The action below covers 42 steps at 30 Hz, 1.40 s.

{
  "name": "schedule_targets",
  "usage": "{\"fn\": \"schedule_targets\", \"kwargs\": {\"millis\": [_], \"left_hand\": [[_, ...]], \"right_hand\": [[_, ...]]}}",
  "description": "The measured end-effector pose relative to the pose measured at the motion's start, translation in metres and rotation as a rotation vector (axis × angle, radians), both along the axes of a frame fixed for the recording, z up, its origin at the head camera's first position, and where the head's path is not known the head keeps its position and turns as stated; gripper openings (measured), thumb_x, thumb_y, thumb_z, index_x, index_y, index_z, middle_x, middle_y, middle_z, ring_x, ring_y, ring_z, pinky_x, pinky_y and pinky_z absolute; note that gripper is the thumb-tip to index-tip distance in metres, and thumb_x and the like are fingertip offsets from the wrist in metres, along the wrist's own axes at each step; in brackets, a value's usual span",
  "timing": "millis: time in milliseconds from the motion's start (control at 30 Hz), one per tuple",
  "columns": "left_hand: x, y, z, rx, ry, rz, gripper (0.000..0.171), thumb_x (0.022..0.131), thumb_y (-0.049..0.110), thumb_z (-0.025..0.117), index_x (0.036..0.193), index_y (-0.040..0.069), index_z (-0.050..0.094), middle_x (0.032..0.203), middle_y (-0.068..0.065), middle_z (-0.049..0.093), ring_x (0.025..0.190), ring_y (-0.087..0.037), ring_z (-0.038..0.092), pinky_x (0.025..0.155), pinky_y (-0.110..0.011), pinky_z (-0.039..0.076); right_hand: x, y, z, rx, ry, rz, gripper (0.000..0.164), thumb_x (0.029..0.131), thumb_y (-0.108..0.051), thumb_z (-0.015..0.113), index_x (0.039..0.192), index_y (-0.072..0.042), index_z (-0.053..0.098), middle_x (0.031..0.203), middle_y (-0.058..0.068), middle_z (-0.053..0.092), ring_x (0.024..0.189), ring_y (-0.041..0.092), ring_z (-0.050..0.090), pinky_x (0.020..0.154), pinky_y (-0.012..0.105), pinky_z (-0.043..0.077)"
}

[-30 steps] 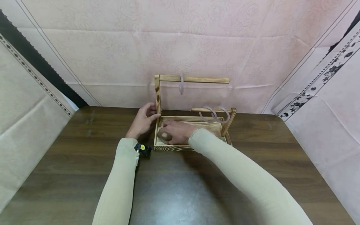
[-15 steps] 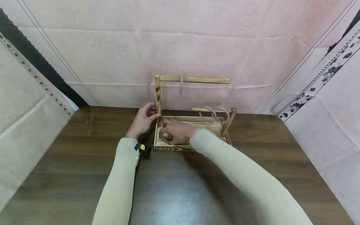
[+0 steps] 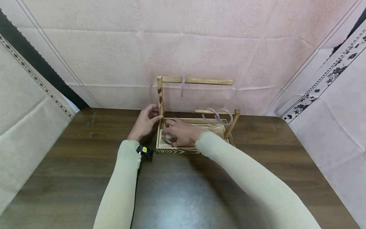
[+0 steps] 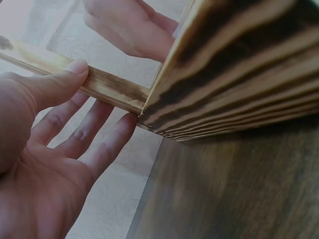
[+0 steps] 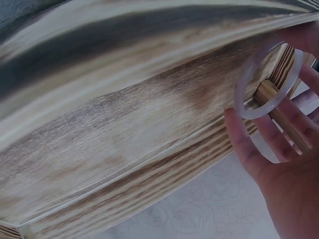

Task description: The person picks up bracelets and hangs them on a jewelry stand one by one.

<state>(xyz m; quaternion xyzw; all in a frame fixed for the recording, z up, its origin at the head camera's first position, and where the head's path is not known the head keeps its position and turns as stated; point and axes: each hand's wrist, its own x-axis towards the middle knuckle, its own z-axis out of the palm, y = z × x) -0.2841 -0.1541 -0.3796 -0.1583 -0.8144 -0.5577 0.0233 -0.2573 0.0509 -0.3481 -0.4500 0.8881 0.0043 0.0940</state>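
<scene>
A wooden stand has a shallow tray [image 3: 193,150], a left upright post [image 3: 160,98] with a long upper bar [image 3: 200,80], and a shorter right post [image 3: 232,124]. My left hand [image 3: 145,122] holds the left post low down; in the left wrist view its thumb [image 4: 75,69] lies on one face and fingers reach behind. Inside the tray's left end, my right hand [image 3: 183,133] holds a translucent bangle [image 5: 244,89] between thumb and fingers. Another bangle [image 3: 183,86] hangs on the upper bar. More pale bangles [image 3: 218,117] hang on the short lower bar [image 3: 201,111].
The stand rests near the back edge of a dark wooden table [image 3: 100,178]. Close behind it hangs a pale patterned cloth [image 3: 200,47], with more cloth at both sides. A dark camera device [image 3: 145,151] sits on my left wrist.
My right hand has shifted slightly right, and the bangle in it has tilted. The bangle on the upper bar has turned more edge-on. My left hand keeps its place.
</scene>
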Motion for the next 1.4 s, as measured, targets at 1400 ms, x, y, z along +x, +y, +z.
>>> {"fn": "schedule_targets", "kwargs": {"millis": [1400], "left_hand": [[0.004,0.001,0.002,-0.038,-0.003,0.020,0.035,0.101,0.014,0.064,0.134,0.007,0.055,0.128,-0.016,0.063,0.120,-0.032,0.061,0.104,-0.047,0.049]], "right_hand": [[0.015,0.027,0.011,-0.192,0.103,0.038,0.054,0.085,-0.030,0.081,0.135,-0.022,0.063,0.146,0.006,0.050,0.119,0.022,0.047,0.089,0.035,0.052]]}}
